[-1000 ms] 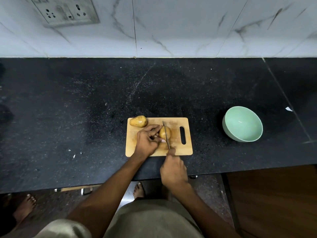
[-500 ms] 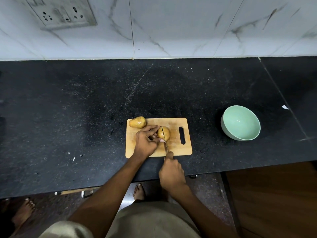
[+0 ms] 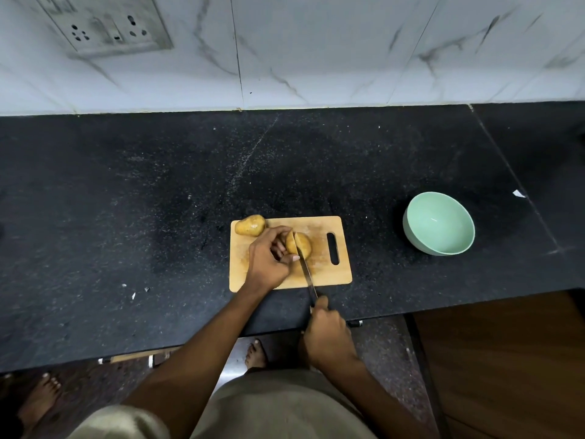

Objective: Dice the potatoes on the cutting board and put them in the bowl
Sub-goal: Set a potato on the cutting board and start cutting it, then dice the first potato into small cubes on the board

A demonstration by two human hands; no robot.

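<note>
A wooden cutting board (image 3: 329,274) lies on the black counter. A potato (image 3: 303,243) sits at the board's middle with a cut running through it, a slice parted on its left side. My left hand (image 3: 269,258) grips that potato from the left with curled fingers. My right hand (image 3: 327,335) holds a knife (image 3: 306,270) by the handle, off the board's near edge; the blade runs into the cut. A second, whole potato (image 3: 251,225) rests on the board's far left corner. A mint green bowl (image 3: 411,231), with nothing in it, stands to the right of the board.
The black stone counter (image 3: 126,232) meets a white marble wall with a socket plate (image 3: 110,26) at upper left. A small white scrap (image 3: 518,193) lies right of the bowl. Bare feet (image 3: 255,354) and floor show under the counter's front edge.
The knife has gone down through the potato and been drawn back toward me, so the cut has opened and a slice stands apart. My right hand has moved nearer my body.
</note>
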